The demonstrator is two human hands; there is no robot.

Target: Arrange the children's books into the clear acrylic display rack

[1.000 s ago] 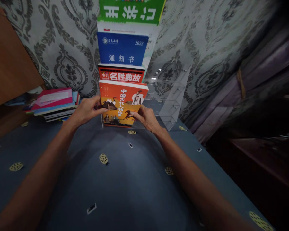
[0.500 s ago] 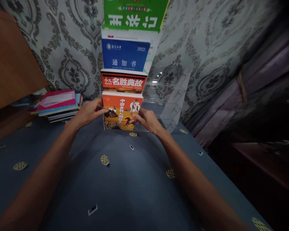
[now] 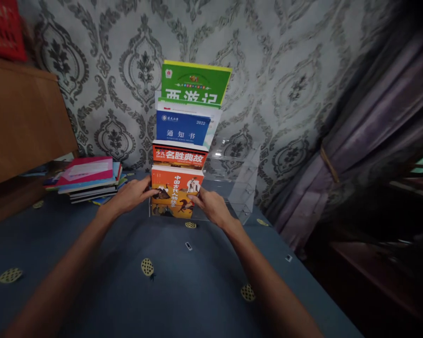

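An orange book [image 3: 176, 192] stands upright in the lowest front pocket of a clear acrylic rack [image 3: 245, 192]. At its left edge is my left hand [image 3: 136, 193], thumb on the cover and fingers curled at the side. My right hand [image 3: 213, 206] grips the opposite edge, thumb on the front and the other fingers partly hidden. Behind it, stepped upward, rise a red-covered book [image 3: 179, 156], a blue booklet [image 3: 183, 129] and a green book [image 3: 197, 84], all on the rack's left side.
To the left, a stack of books and booklets [image 3: 90, 178] with a pink one on top lies beside a wooden cabinet [image 3: 24, 112]. A red basket [image 3: 3, 30] sits on that cabinet. Patterned wallpaper is behind the rack, and a tied purple curtain [image 3: 324, 164] hangs right of the blue tablecloth [image 3: 197, 291].
My view has tilted up, so the rack and hands appear lower and the green book's top edge shows. Both hands stay at the orange book's edges.
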